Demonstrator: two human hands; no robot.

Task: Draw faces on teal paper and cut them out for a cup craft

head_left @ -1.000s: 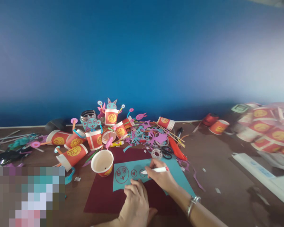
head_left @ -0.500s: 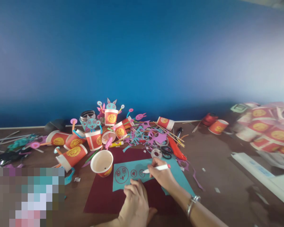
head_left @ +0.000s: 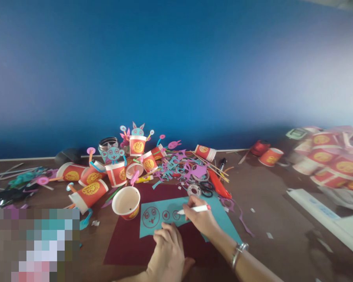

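Note:
My right hand [head_left: 198, 214] pinches a white marker with a red end [head_left: 197, 209], its tip touching a light-blue paper sheet [head_left: 178, 203]. Red drawings mark that sheet: a round smiling face [head_left: 151, 217] and two small circles with heart shapes, the right one under the marker's tip. My left hand [head_left: 168, 246] lies flat on the sheet's lower edge, fingers stretched forward. Beneath the sheet is a dark red sheet [head_left: 120, 246]. An upright paper cup [head_left: 126, 201] with small dark holes inside its rim stands left of the drawing.
Decorated red cups [head_left: 116, 174] crowd the back left. Behind the sheet lie paper scraps [head_left: 182, 166], black-handled scissors [head_left: 206, 188], a tape roll [head_left: 194, 190] and a red tool or holder [head_left: 219, 184]. At the right is a pile of red cups [head_left: 338, 156]. The lower left corner is pixelated.
Almost nothing differs. The marker and my right hand have shifted very slightly; my left hand stays in place on the paper.

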